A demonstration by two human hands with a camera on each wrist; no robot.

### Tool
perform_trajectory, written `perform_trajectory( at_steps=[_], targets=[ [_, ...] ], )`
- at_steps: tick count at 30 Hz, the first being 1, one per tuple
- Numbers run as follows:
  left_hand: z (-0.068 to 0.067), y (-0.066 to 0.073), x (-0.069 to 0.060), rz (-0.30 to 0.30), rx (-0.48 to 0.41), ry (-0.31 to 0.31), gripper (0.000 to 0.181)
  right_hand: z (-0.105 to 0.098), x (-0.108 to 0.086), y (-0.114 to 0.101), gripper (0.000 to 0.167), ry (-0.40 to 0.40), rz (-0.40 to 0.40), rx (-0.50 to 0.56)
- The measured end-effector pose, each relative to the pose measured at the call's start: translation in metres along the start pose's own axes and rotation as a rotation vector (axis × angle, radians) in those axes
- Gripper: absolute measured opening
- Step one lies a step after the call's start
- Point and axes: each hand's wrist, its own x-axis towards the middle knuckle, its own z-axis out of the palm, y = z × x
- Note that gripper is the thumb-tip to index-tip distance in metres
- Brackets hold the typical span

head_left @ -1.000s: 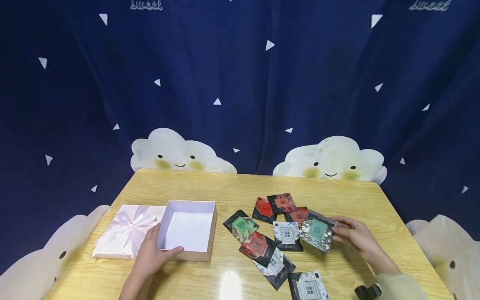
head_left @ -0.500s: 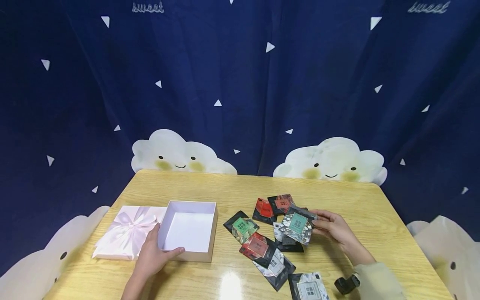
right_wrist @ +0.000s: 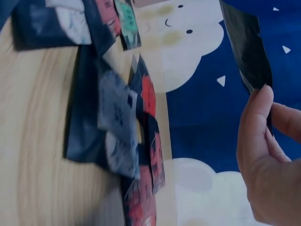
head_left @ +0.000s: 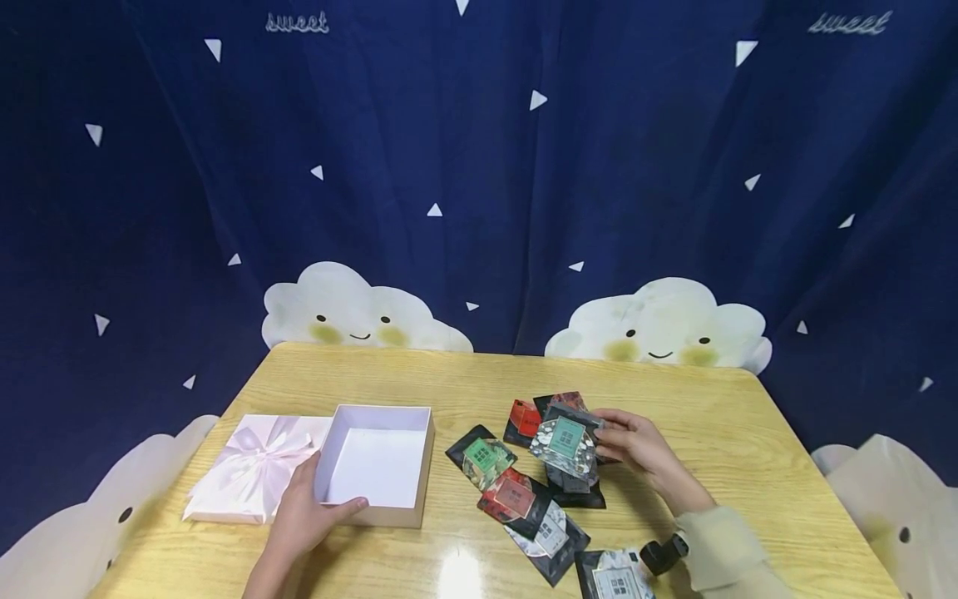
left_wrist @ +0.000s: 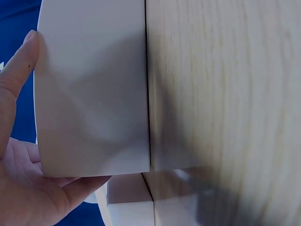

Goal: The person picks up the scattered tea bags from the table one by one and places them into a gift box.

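Teal-labelled packet (head_left: 566,438) pinched in right hand (head_left: 638,447), above other packets (head_left: 516,497); left hand (head_left: 302,509) spread wide against white box (head_left: 389,517)

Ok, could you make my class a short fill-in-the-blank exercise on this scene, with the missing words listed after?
The left hand holds the box, which in the head view stands to the ____ of the loose packets.
The right hand pinches a packet whose label, out of red, white and green, is ____.
The ribbon is tied in a looped ____.
The curtain behind the table is dark ____.
Missing words: left; green; bow; blue.
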Motion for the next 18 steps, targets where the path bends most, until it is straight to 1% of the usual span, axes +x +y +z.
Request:
perform_trajectory(
  at_steps=[5,12,18],
  targets=[
    [0.0,-0.001,0.001,-0.004,-0.003,0.002,0.101,0.01,0.009,-0.004,0.05,0.007,0.015,0.003],
    [0.001,-0.001,0.0,-0.007,-0.007,0.01,0.101,0.024,0.017,-0.014,0.046,-0.017,0.018,0.065],
    [0.001,-0.001,0.0,-0.025,-0.009,0.006,0.102,0.035,0.025,-0.021,0.045,-0.034,-0.01,0.052]
  ],
)
